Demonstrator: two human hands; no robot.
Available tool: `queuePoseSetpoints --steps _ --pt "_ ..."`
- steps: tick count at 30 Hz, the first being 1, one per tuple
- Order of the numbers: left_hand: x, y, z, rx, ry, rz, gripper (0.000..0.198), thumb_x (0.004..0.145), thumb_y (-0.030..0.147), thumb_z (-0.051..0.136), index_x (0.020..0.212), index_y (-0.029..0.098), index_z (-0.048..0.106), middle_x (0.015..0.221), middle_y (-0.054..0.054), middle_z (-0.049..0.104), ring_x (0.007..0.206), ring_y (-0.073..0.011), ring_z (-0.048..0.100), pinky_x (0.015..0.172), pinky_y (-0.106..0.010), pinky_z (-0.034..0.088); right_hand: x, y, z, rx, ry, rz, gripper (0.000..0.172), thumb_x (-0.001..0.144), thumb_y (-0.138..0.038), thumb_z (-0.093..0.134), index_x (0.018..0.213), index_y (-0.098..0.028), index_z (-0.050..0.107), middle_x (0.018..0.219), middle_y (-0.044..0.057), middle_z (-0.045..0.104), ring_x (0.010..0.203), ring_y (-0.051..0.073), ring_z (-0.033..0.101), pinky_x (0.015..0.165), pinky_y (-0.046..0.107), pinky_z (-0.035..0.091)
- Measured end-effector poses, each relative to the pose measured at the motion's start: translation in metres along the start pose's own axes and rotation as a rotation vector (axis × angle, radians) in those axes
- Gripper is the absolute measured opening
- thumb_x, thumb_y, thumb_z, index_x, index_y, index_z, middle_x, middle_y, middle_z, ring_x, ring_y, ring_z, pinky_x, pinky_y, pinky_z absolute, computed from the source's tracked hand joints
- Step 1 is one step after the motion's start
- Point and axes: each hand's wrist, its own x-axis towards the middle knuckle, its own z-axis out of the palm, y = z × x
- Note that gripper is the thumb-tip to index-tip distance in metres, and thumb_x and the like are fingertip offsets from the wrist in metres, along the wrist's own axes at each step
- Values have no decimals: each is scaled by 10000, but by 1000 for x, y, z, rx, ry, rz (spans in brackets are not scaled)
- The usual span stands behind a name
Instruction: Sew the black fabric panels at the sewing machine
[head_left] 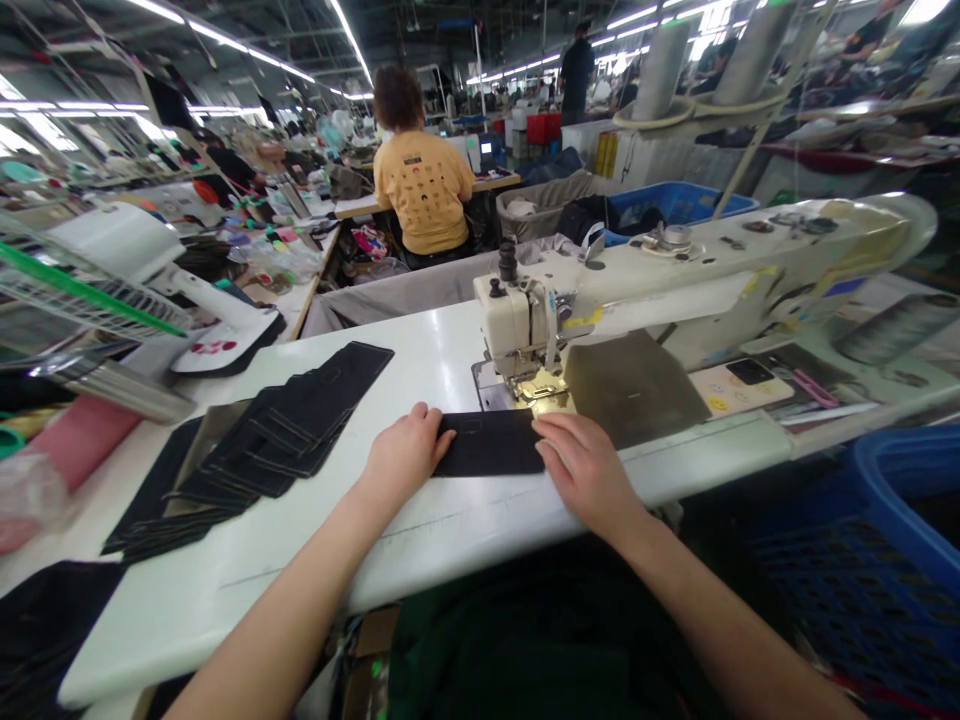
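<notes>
A dark rectangular fabric piece lies on the white sewing table, its far edge close to the needle area of the sewing machine. My left hand grips its left end, thumb on top. At its right end, the fingers of my right hand pinch the fabric near the lit metal presser area. To the left, a fanned stack of dark stitched fabric pieces rests on the table. An olive-grey sheet lies right of the needle, under the machine arm.
A phone and pink-handled scissors lie at the right. A blue basket stands below the table's right edge. A white fan and a metal flask are at the left. A person in a yellow shirt sits ahead.
</notes>
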Motion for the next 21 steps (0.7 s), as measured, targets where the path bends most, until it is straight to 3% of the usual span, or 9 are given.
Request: queuePoseSetpoints --steps 6,9,11,13,16,21 --pt "-15 15 -11 67 -42 -83 256 985 320 471 982 127 639 901 -135 644 822 -294 687 647 -368 547 -14 -10 9 -66 -161 -91 266 1014 -254 504 1185 -138 672 1238 123 696 1157 266 616 1091 493 435" --pt "-11 33 -8 -19 98 137 218 953 182 470 1031 129 666 996 -155 680 957 -297 675 776 -407 566 -16 -5 12 -101 -200 -97 258 1010 -256 516 1173 -143 681 1231 120 700 1136 262 619 1089 498 436" --pt "-6 48 1 -149 206 395 321 936 112 451 1193 146 639 1209 -150 671 1132 -269 636 942 -407 536 -15 -3 11 -111 -223 -89 251 1002 -263 533 1174 -162 684 1223 116 699 1126 260 614 1086 497 434" --pt "0 61 12 -235 259 536 412 933 105 455 1325 150 575 1392 -143 596 1285 -259 559 1060 -411 472 -13 -1 9 -125 -243 -79 244 993 -267 547 1171 -175 687 1216 113 694 1125 267 606 1080 501 430" --pt "9 68 22 -275 260 523 440 937 158 496 1374 139 543 1452 -149 557 1330 -277 525 1080 -427 450 -8 2 8 -134 -254 -56 240 990 -262 550 1172 -177 680 1231 112 687 1133 269 602 1077 509 416" --pt "23 59 23 -344 254 504 462 926 187 525 1387 164 543 1440 -126 565 1318 -272 531 1087 -439 449 3 9 14 -115 -252 -36 244 989 -276 548 1183 -181 661 1217 116 690 1135 266 600 1078 513 405"
